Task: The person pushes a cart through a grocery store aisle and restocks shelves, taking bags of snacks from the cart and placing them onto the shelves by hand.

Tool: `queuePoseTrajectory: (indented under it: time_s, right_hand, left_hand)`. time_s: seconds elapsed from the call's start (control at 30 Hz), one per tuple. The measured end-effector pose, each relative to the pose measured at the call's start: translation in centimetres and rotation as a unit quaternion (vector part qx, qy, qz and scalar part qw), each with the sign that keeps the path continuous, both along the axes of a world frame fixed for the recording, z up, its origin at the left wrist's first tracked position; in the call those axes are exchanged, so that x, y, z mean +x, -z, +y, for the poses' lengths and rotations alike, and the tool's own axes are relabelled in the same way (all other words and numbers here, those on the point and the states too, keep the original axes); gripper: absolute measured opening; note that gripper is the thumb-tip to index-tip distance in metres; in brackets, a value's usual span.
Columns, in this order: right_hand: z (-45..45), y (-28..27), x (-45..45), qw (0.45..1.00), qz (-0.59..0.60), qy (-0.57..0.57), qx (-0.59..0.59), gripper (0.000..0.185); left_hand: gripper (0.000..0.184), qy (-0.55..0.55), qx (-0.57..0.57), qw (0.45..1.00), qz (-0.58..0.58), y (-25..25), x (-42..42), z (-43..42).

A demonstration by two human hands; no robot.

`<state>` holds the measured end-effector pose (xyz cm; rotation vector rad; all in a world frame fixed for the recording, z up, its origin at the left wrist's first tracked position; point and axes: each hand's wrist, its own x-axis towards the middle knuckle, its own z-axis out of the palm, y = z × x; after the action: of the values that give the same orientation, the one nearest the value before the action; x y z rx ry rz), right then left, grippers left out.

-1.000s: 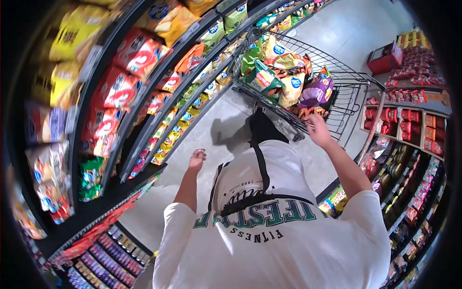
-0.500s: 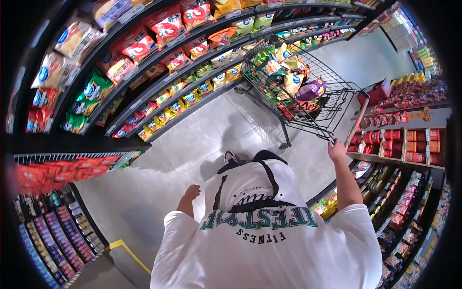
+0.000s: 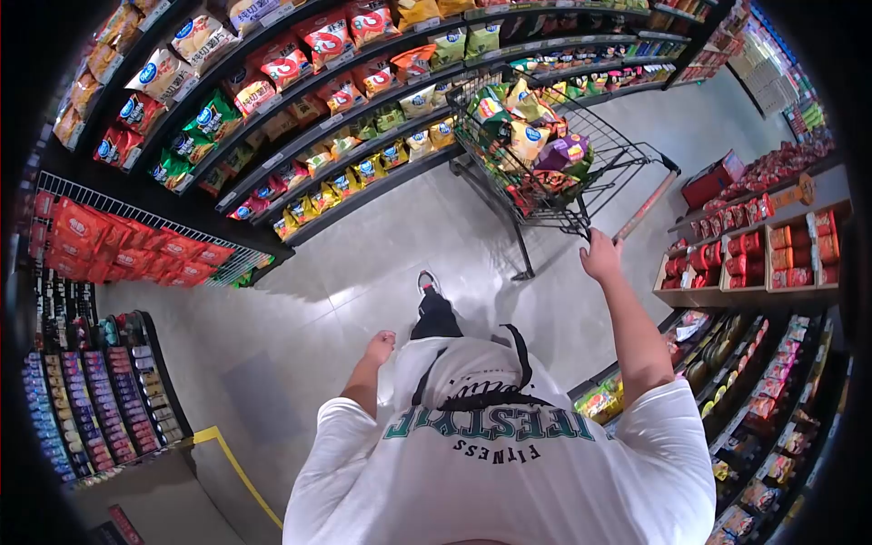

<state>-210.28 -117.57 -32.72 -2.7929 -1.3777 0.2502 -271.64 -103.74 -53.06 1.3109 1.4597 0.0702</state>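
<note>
My right hand (image 3: 601, 255) is closed around the near end of the reddish handle (image 3: 647, 204) of a black wire shopping cart (image 3: 581, 219). Inside the cart's basket lie several bagged snacks, among them a purple bag (image 3: 565, 154) and a pale yellow bag (image 3: 527, 141), heaped toward the far end. My left hand (image 3: 380, 347) hangs beside my body above the floor, fingers curled, with nothing visible in it.
Curved-looking shelves of chip bags (image 3: 327, 41) run along the left and front. Red packets (image 3: 118, 241) fill a wire rack at left. Wooden bins of red packages (image 3: 745, 254) and low snack shelves (image 3: 763, 391) stand at right. Grey floor tiles (image 3: 309, 350) lie between.
One foot has stepped forward. The cart and its load appear slightly farther left, and my right hand has moved left with the handle. My left hand has swung slightly up and right.
</note>
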Motion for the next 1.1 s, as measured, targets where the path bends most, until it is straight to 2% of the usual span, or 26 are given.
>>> queuePoseTrajectory:
  time_s: [0.07,0.17,0.27,0.37,0.47,0.53,0.67,0.87,0.97,1.1]
  right_hand:
    - [-1.2,-0.3,-1.2,1.0,-0.012,-0.003,-0.004,0.056]
    - [-3.2,0.9,-2.1,0.999,-0.034,-0.01,0.023,0.059]
    - [-4.9,0.4,-3.0,0.999,-0.036,0.001,-0.005,0.059]
    - [-7.2,0.5,-3.4,0.999,-0.033,0.018,-0.012,0.059]
    - [-10.0,0.7,-3.9,0.999,-0.042,0.014,0.014,0.049]
    - [-12.0,0.8,-4.2,0.999,-0.039,0.019,0.025,0.046]
    - [-15.1,1.1,-5.1,0.998,-0.018,0.052,0.023,0.045]
    - [-16.8,1.7,-8.3,0.981,0.015,0.124,0.146,0.045]
    - [-13.6,1.5,-10.9,0.984,-0.024,0.028,0.174,0.048]
    - [-4.4,1.7,-14.5,0.976,0.108,-0.065,0.177,0.044]
  left_hand:
    - [0.029,0.037,0.075,0.996,0.025,1.5,-0.3,-4.1]
    - [0.029,0.077,0.105,0.991,0.025,-1.2,0.1,-10.2]
    - [0.028,-0.003,0.08,0.996,0.034,-2.8,-0.8,-13.7]
    - [0.031,-0.002,0.041,0.997,0.067,-3.1,-3.1,-15.2]
    - [0.034,0.061,0.062,0.991,0.102,0.6,-6.1,-14.6]
    - [0.035,0.069,0.043,0.988,0.128,0.8,-6.4,-14.2]
    - [0.04,0.064,0.033,0.986,0.15,0.1,-4.7,-12.2]
    - [0.044,0.097,0.027,0.982,0.158,1.9,-2.6,-4.9]
    - [0.045,0.086,0.017,0.984,0.156,2.6,-1.6,-0.4]
    - [0.043,0.108,0.018,0.985,0.136,3.4,-1.4,7.3]
